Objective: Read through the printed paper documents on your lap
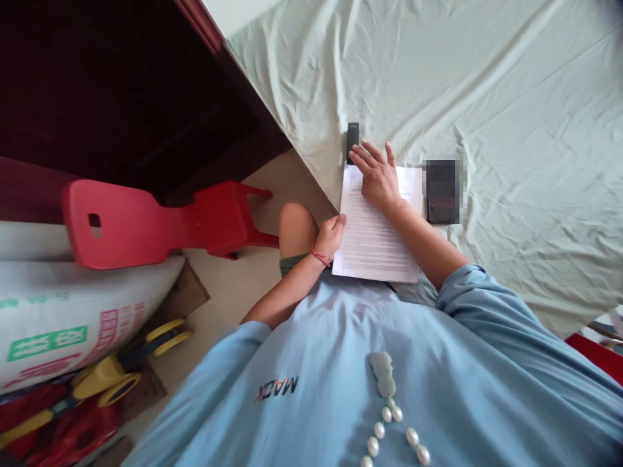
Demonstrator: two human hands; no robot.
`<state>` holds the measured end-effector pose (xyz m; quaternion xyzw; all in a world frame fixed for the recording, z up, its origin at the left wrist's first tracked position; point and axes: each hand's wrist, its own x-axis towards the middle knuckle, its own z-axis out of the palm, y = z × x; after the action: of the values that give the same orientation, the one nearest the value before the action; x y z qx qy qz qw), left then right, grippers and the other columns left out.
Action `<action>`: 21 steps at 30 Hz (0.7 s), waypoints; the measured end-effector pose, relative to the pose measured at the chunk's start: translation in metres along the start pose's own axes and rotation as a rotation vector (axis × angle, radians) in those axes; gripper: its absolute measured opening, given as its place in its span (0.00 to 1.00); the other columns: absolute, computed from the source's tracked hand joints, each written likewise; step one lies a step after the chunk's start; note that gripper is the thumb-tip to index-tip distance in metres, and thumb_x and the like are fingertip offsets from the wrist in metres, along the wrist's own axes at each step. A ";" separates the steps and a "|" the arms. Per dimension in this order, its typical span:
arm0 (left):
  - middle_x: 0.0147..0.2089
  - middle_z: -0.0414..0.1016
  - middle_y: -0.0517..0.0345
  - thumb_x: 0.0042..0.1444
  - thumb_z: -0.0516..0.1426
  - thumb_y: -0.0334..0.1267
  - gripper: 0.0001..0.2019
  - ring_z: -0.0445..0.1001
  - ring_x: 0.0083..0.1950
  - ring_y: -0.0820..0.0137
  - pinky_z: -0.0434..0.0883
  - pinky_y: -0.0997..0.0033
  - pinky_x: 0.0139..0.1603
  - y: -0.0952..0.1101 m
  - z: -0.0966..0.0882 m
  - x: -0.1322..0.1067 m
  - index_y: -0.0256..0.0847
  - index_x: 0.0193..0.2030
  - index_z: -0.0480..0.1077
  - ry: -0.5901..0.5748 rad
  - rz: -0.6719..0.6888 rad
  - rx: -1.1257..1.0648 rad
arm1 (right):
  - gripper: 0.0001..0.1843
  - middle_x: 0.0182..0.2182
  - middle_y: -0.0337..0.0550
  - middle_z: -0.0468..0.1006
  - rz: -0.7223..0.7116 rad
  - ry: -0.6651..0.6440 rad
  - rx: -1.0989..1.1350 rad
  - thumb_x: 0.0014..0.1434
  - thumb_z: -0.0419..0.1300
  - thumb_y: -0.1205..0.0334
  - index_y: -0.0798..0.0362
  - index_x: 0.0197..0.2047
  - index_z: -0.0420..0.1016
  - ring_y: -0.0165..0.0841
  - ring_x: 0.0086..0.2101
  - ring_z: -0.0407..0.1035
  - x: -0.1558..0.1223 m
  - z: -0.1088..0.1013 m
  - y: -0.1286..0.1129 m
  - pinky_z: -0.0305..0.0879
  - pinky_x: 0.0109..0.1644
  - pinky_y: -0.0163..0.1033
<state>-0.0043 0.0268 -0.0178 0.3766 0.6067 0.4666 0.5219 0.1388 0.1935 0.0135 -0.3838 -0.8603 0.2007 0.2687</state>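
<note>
A stack of printed paper sheets (374,250) lies in front of my body, at the near edge of the cloth-covered surface. My left hand (331,235) grips the left edge of the sheets, thumb on top and the other fingers mostly hidden. Across the upper part of the stack rests my right hand (378,176), palm down with its fingers spread and nothing held. Its fingertips reach just past the top edge, close beside a small black oblong object (353,139) whose kind I cannot make out.
Right of the sheets lies a dark flat phone-like object (442,191), partly blurred. Wrinkled pale green cloth (525,97) covers the surface. On the floor at left stand a red plastic chair (146,224), a large printed white sack (82,318) and a yellow wheeled toy (104,379).
</note>
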 end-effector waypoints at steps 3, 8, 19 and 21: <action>0.28 0.70 0.58 0.66 0.59 0.64 0.28 0.66 0.33 0.70 0.64 0.68 0.38 0.000 0.000 0.000 0.40 0.28 0.69 0.000 0.017 0.014 | 0.24 0.70 0.45 0.76 0.000 -0.014 -0.011 0.76 0.46 0.62 0.47 0.66 0.77 0.43 0.75 0.56 -0.002 0.000 0.001 0.25 0.80 0.68; 0.28 0.69 0.58 0.64 0.60 0.66 0.29 0.66 0.33 0.69 0.63 0.67 0.37 0.001 0.002 0.000 0.40 0.28 0.69 0.006 -0.028 -0.008 | 0.29 0.72 0.45 0.73 0.009 -0.060 -0.038 0.73 0.46 0.69 0.48 0.69 0.75 0.43 0.73 0.61 -0.005 0.000 -0.001 0.26 0.82 0.67; 0.35 0.81 0.52 0.54 0.61 0.78 0.39 0.77 0.39 0.65 0.70 0.67 0.43 0.000 0.009 -0.007 0.36 0.37 0.79 -0.021 -0.048 -0.075 | 0.33 0.71 0.40 0.75 0.071 -0.029 -0.111 0.67 0.49 0.76 0.44 0.68 0.77 0.42 0.70 0.69 0.005 -0.010 -0.009 0.46 0.81 0.67; 0.37 0.82 0.51 0.55 0.60 0.78 0.39 0.78 0.41 0.64 0.71 0.66 0.44 -0.001 0.006 -0.011 0.36 0.39 0.79 -0.019 -0.048 -0.053 | 0.31 0.70 0.44 0.76 0.108 0.037 -0.090 0.68 0.49 0.74 0.46 0.67 0.78 0.44 0.69 0.69 0.002 -0.018 -0.015 0.54 0.79 0.65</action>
<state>0.0037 0.0176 -0.0154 0.3525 0.5980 0.4660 0.5486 0.1405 0.1880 0.0361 -0.4451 -0.8414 0.1690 0.2557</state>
